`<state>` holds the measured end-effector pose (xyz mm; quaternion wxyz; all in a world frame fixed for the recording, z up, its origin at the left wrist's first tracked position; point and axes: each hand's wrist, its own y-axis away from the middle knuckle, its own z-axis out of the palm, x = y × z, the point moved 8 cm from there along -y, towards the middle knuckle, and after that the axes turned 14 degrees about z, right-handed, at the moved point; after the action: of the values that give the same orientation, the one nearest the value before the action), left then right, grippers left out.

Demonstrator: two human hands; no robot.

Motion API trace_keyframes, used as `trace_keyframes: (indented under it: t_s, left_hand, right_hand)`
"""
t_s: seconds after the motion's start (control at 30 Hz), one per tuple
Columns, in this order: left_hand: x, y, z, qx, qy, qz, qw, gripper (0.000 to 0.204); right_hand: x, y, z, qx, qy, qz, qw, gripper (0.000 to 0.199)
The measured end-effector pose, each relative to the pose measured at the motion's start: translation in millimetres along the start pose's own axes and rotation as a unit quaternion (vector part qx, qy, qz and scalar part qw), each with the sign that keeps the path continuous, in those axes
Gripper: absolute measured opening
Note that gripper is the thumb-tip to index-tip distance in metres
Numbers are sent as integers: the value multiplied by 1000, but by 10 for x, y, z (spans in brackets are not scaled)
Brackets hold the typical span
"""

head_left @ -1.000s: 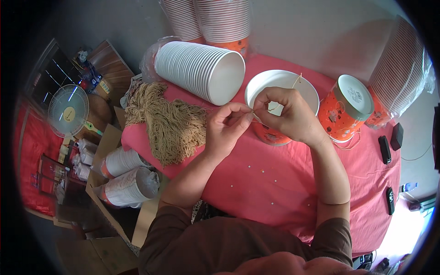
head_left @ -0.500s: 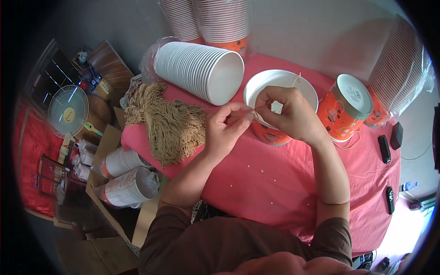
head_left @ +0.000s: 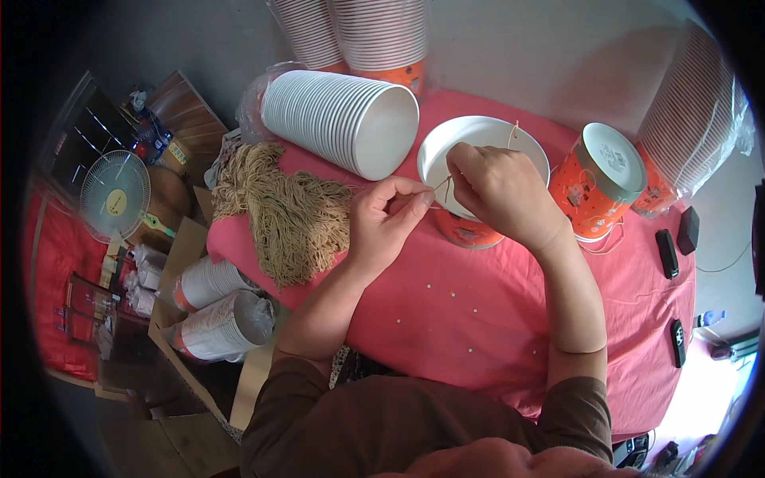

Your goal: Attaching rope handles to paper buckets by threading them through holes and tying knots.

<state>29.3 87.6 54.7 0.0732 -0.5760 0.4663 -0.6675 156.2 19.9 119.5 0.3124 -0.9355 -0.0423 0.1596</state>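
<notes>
View from above of a pink-covered table (head_left: 510,334) at which one person works with two bare hands. The left hand (head_left: 386,223) has thumb and forefinger pinched shut on one end of a thin tan string (head_left: 443,188); the right hand (head_left: 498,187), fingers curled closed, grips the string's other part at the near rim of a single open paper cup (head_left: 478,147), white inside and orange outside, standing upright at the table's middle. One further orange cup closed with a white printed lid (head_left: 607,163) stands just right of it, a string handle hanging at its side. One sleeve of nested white cups (head_left: 343,119) lies on its side to the left, touching a heap of cut tan strings (head_left: 287,211). Two upright stacks of cups (head_left: 362,36) stand at the back edge, and one wrapped stack (head_left: 689,119) leans at the far right. Three dark oblong devices (head_left: 665,253) lie along the right edge. Left of the table, cardboard boxes hold more wrapped cup sleeves (head_left: 219,315), beside one small desk fan (head_left: 115,195). Compared with a second earlier, the right hand has moved from the cup's right side to its near-left rim, and the left hand has shifted slightly towards it.
</notes>
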Motion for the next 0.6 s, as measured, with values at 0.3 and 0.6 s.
trace_keyframes:
  t_s: [0.3,0.6]
  left_hand:
    - [66,-40,-15,-2,14,65,998,8]
    - [-12,7,44,-4,94,38,995,11]
  right_hand:
    - [10,-5,-73,-14,-77,8,997,9]
    - [-246,42,-90,-39,-99,-50,993,14]
